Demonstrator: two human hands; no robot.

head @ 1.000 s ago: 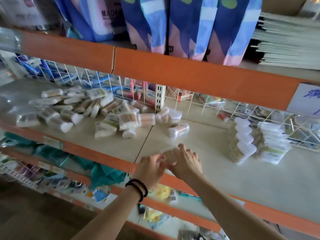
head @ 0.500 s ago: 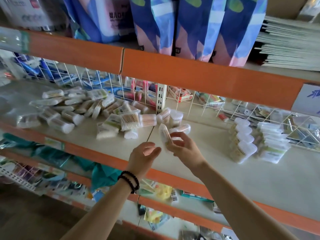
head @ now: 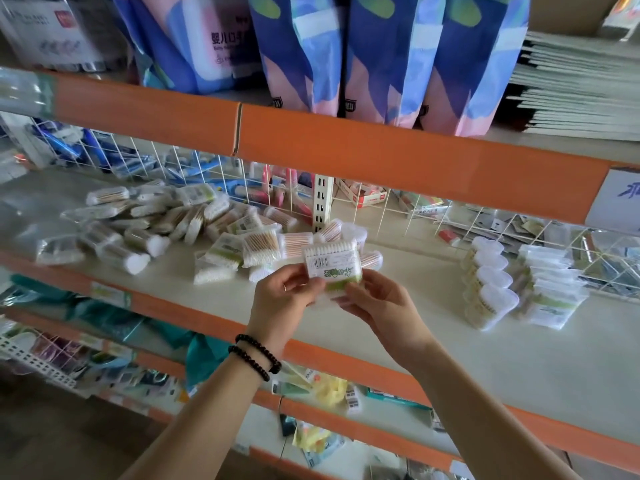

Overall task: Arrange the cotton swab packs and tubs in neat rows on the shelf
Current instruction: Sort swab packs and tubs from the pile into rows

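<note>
Leftmost, we found a loose heap of cotton swab packs and tubs [head: 156, 226] lying jumbled on the shelf [head: 433, 341], reaching from its left part to the white upright post [head: 322, 202]. Our left hand [head: 280, 306], with a beaded bracelet [head: 256, 356] at the wrist, pinched the lower left edge of one swab pack [head: 330, 263] between thumb and curled fingers. Our right hand [head: 381, 306] pinched the lower right edge likewise. The pack was held above the shelf's front part, label towards us, swab tips up. Farther right, a row of tubs [head: 490, 282] stood just beside a row of flat packs [head: 550, 285].
</note>
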